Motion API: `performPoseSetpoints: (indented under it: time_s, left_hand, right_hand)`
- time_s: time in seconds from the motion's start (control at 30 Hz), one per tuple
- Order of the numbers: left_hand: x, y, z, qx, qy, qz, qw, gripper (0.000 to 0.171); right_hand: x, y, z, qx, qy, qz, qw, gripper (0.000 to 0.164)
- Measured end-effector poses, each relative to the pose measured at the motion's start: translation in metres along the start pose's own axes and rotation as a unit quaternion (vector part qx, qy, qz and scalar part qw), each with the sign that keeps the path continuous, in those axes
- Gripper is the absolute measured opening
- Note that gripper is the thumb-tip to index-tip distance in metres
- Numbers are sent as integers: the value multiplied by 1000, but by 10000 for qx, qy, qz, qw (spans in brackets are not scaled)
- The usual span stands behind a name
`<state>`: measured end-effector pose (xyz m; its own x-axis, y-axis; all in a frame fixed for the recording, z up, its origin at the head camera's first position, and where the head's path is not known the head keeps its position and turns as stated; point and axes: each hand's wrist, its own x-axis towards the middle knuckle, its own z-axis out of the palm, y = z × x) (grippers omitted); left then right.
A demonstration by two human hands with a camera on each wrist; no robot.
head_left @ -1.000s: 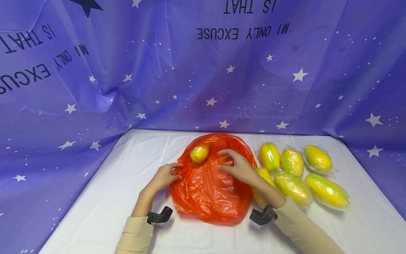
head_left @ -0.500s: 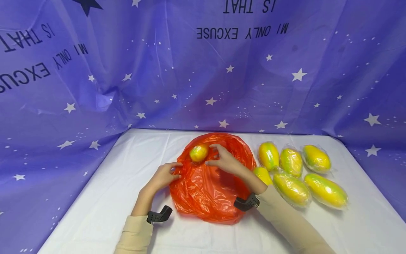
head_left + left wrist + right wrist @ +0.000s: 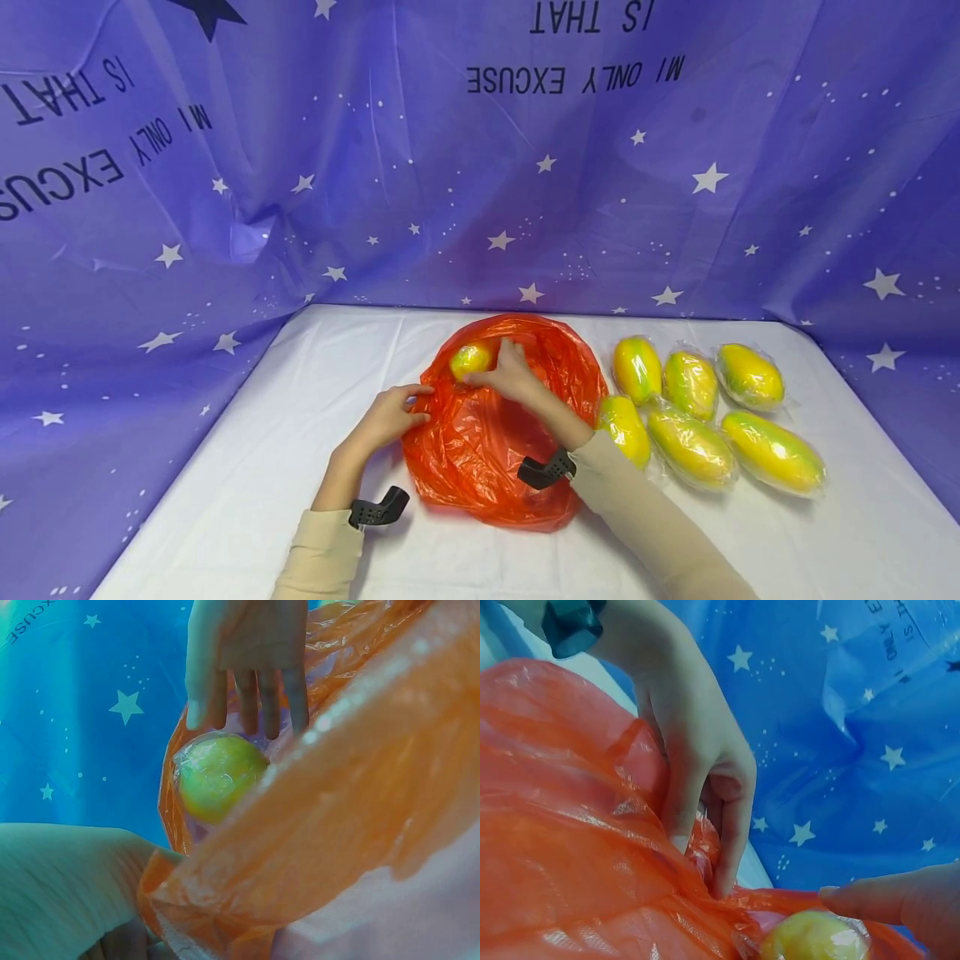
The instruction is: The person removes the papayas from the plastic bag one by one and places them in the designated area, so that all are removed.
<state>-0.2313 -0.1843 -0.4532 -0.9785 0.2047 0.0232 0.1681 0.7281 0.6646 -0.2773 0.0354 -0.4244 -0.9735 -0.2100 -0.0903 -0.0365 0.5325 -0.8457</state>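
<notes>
In the head view a red plastic bag (image 3: 480, 442) lies on the white table with its mouth spread. My left hand (image 3: 388, 417) pinches the bag's left rim between thumb and fingers; the right wrist view shows this left hand (image 3: 697, 742) on the bunched plastic. Just inside the mouth sits a yellow-green mango (image 3: 471, 360) in clear wrap. My right hand (image 3: 512, 373) reaches into the mouth beside that mango, fingers extended. In the left wrist view its fingers hang straight over the mango (image 3: 219, 776); whether they touch it, I cannot tell.
Several more wrapped mangoes (image 3: 690, 446) lie in two rows to the right of the bag, the nearest mango (image 3: 624, 432) close to its edge. A purple star-printed cloth (image 3: 480, 208) hangs behind the white table (image 3: 247, 475).
My right hand has moved left across the bag's mouth to the mango inside. The left hand has kept its place on the rim.
</notes>
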Motion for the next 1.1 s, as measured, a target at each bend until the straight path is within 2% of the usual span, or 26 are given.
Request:
performPoseSetpoints:
  time_s: [0.17, 0.5, 0.87, 1.1]
  left_hand:
    - [0, -1, 0, -39, 10, -26, 10000, 37]
    - [1, 0, 1, -28, 27, 25, 10000, 38]
    - [0, -1, 1, -9, 20, 2, 10000, 37]
    - [0, -1, 0, -27, 13, -23, 10000, 38]
  right_hand:
    - [9, 0, 5, 59, 160, 213, 9996, 110]
    - [21, 0, 8, 133, 167, 479, 9986, 109]
    - [28, 4, 9, 196, 148, 446, 9987, 101]
    - [29, 6, 10, 427, 133, 311, 9985, 88]
